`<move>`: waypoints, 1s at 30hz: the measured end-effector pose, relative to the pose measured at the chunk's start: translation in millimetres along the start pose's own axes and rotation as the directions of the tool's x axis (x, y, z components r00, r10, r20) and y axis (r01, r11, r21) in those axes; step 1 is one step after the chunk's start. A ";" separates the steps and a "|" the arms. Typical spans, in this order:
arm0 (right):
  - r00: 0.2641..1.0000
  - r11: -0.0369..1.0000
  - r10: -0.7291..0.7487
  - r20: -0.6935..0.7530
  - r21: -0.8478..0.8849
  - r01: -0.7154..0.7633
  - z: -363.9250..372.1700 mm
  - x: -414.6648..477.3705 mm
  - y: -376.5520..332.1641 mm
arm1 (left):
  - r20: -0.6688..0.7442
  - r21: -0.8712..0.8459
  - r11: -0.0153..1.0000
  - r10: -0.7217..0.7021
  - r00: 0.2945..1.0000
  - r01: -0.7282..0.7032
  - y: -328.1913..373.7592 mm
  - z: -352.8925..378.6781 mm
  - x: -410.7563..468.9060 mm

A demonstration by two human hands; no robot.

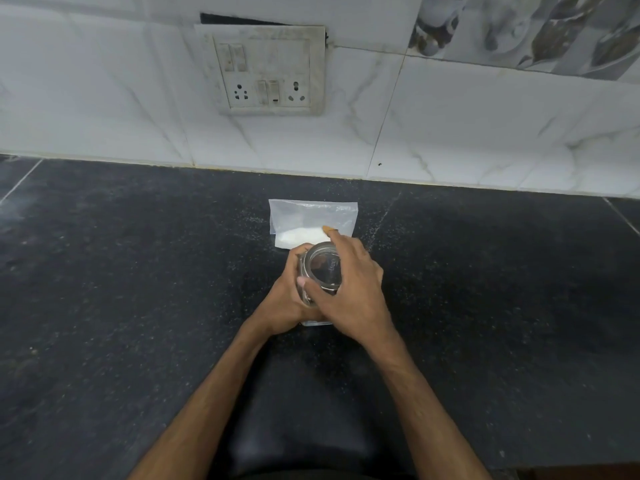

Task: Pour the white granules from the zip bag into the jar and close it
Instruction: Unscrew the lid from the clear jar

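A clear glass jar (313, 321) stands on the black counter (138, 289), near the middle. My left hand (282, 303) grips the jar's body from the left. My right hand (353, 289) lies over the jar's top, thumb and fingers curled round its clear round lid (323, 271), index finger stretched toward the bag. Just behind the jar lies a clear zip bag (311, 214), with white granules (298, 237) heaped in its near end. The jar's inside is mostly hidden by my hands.
A white tiled wall (450, 133) rises at the back of the counter, with a switch and socket panel (266, 71) above the bag. Scattered white grains dot the counter around the bag.
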State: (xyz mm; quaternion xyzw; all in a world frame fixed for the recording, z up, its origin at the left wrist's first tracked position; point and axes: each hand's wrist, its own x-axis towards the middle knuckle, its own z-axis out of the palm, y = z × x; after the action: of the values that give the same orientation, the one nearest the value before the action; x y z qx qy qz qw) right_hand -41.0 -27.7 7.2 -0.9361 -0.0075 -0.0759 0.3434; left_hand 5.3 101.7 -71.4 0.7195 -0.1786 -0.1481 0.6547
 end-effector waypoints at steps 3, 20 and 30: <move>0.997 1.000 -0.024 0.078 -0.003 0.025 -6.2 4.7 0.2 | -0.015 -0.006 1.000 0.010 1.000 -0.010 0.1 -0.7 -0.3; 0.989 0.988 -0.076 0.124 -0.121 0.091 -24.6 6.6 -13.1 | 0.002 0.007 1.000 0.000 1.000 0.000 2.2 0.1 -0.5; 0.988 0.989 -0.090 0.129 -0.103 0.103 -20.5 7.6 -5.1 | 0.005 0.003 1.000 -0.003 1.000 0.003 5.2 0.5 -1.8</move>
State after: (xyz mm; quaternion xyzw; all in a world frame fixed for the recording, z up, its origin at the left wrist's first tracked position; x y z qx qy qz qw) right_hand -36.6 -37.2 27.0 -0.9549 -0.0702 -0.0343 0.2864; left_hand 3.1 101.7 -66.3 0.7203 -0.1793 -0.1503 0.6531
